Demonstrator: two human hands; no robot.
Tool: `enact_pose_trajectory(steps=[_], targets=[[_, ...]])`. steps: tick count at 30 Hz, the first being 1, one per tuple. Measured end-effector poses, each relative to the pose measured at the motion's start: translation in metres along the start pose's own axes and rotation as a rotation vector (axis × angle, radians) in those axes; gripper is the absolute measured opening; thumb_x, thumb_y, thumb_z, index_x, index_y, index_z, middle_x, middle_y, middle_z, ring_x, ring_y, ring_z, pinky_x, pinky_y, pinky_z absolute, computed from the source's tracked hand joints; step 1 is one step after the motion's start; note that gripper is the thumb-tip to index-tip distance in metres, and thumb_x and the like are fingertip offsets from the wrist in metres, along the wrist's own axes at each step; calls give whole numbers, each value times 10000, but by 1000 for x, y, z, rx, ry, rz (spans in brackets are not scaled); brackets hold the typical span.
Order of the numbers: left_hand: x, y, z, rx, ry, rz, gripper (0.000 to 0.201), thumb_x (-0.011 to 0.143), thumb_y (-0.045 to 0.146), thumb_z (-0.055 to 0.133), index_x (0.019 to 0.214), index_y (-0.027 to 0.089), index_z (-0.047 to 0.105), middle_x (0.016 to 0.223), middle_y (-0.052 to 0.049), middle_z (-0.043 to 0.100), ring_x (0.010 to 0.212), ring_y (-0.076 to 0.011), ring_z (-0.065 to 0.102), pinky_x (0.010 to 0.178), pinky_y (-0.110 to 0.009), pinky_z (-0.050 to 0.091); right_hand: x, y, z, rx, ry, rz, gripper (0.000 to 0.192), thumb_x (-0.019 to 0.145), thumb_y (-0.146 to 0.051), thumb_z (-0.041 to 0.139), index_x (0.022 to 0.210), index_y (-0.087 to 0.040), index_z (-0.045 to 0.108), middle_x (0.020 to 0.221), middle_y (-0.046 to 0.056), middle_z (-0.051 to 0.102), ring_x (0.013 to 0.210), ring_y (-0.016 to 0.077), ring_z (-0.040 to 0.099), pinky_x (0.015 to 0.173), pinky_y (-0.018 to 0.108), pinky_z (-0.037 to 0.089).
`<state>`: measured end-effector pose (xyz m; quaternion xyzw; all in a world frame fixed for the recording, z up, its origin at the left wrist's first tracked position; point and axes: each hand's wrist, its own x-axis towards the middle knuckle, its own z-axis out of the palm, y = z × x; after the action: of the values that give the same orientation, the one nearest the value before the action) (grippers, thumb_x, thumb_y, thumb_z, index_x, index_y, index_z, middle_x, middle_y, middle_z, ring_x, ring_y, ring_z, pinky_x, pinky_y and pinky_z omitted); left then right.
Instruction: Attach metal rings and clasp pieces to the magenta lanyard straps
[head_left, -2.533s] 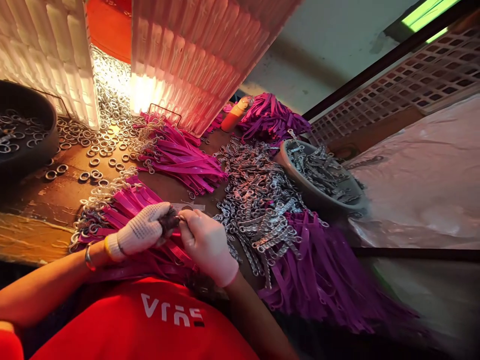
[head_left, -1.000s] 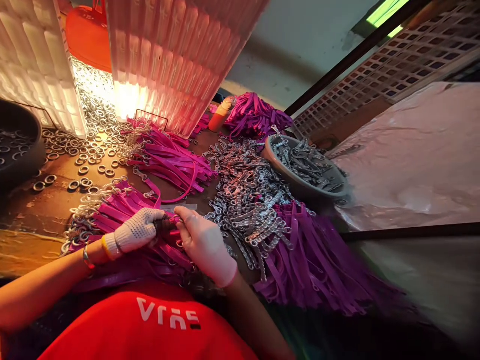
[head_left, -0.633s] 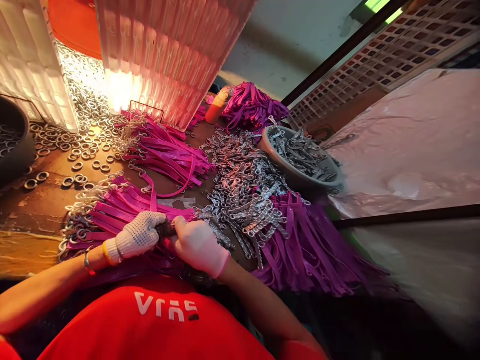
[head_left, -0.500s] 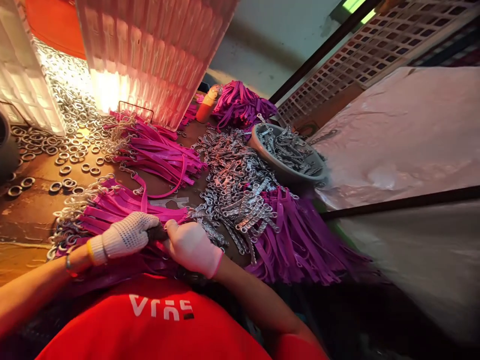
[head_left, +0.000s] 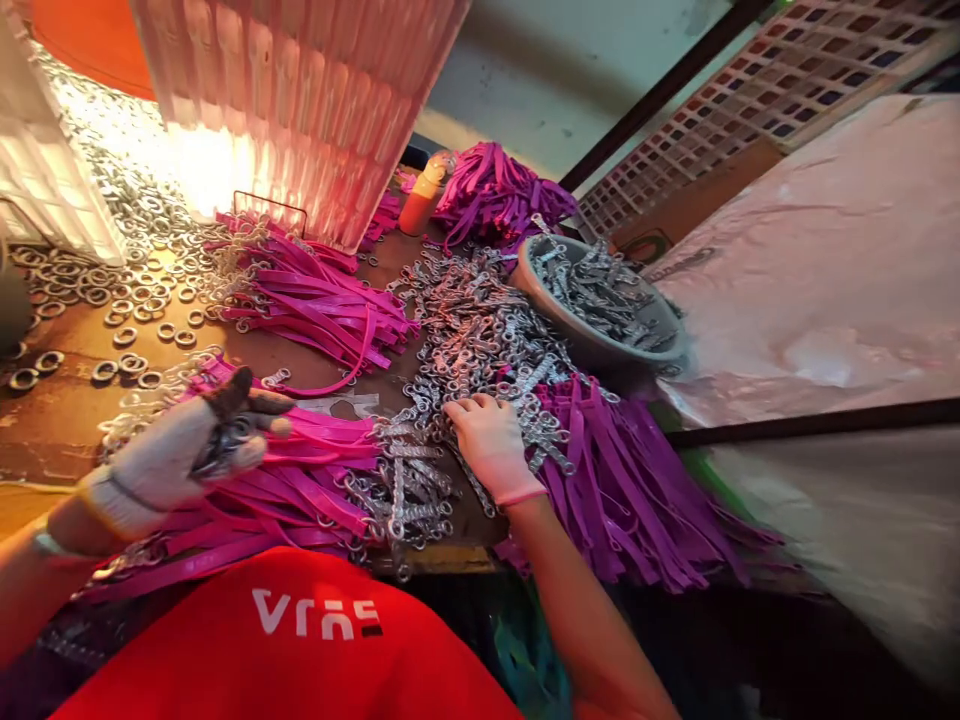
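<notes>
My left hand, in a white glove with dark-stained fingertips, is turned palm up at the left. Several metal rings lie in its palm under partly curled fingers. Beneath that hand spreads a bundle of pink straps with metal pieces at both ends. My right hand, also white-gloved, rests its bent fingers on the near edge of a heap of silver braided metal links. Its fingertips point down into the heap, and whatever they pinch is hidden.
A grey bowl of links stands behind the heap. Purple straps hang over the table edge at right. Further back are another pink strap bundle, an orange bottle and a ribbed translucent panel. Loose rings cover the left side.
My hands have parted from working together over the straps. The left moved left and turned palm up, showing rings; the right moved right to the link heap.
</notes>
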<state>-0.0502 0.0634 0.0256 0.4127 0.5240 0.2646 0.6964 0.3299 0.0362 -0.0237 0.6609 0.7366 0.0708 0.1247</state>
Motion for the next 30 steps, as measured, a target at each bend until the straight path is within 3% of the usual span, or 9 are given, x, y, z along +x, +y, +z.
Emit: enact_pose_trajectory(steps=[3,6,9,13,16,19,22,25,30], targets=[[11,-3,23,-331,-198,-189,585,820,637,613,1050,108,707,954,-174,727,570,-134,593,385,-187,346,3,9,14,-93,-23,-69,292,911,-77,495,1090,-173,704,1007,143,712,1005,314,567,862,434,329],[15,-8,28,-498,-345,-246,520,781,462,718,1138,87,680,980,-181,726,616,-143,633,349,-156,241,1,10,17,-43,18,-67,239,913,-113,498,987,-178,716,975,148,708,990,314,579,898,459,356],[11,-15,28,-401,-337,-202,483,741,229,750,1193,96,642,919,-126,729,587,-104,609,382,-147,275,2,-1,13,215,211,-26,226,952,-204,484,1038,-181,692,1037,146,711,1038,304,602,995,486,389],[2,-23,30,-234,-235,-75,312,832,286,687,1091,136,600,807,-55,721,455,-63,491,393,-168,281,10,-40,-8,718,375,-79,287,1007,-332,438,1184,-206,625,1095,117,706,997,245,654,938,406,501],[-1,-28,28,-165,-174,43,261,869,382,663,947,161,547,812,-55,729,450,-60,470,398,-171,251,16,-68,-27,902,350,-157,292,976,-329,516,1236,-232,607,1108,78,675,990,213,654,903,366,528],[0,-35,20,-143,-154,61,304,847,431,685,867,154,559,731,-29,678,454,-61,442,408,-177,250,17,-73,-32,899,330,-185,316,925,-273,565,1229,-220,635,1031,68,643,954,208,643,886,369,532],[4,-43,13,-158,-138,51,309,826,431,715,846,146,596,661,11,586,479,-61,416,436,-180,264,14,-57,-21,850,344,-100,322,917,-279,556,1206,-188,665,1013,90,662,956,222,648,903,384,529],[6,-46,16,-172,-155,45,333,814,451,731,796,158,574,625,34,520,485,-63,379,445,-186,249,6,-34,-5,775,300,24,365,919,-324,553,1235,-180,665,1119,125,703,1046,252,651,969,416,508],[7,-38,32,25,-235,65,448,851,567,657,703,157,556,531,29,498,452,-70,362,439,-195,231,-17,-9,10,660,30,201,365,892,-304,583,1227,-212,696,1206,106,729,1120,266,664,1021,427,485]])
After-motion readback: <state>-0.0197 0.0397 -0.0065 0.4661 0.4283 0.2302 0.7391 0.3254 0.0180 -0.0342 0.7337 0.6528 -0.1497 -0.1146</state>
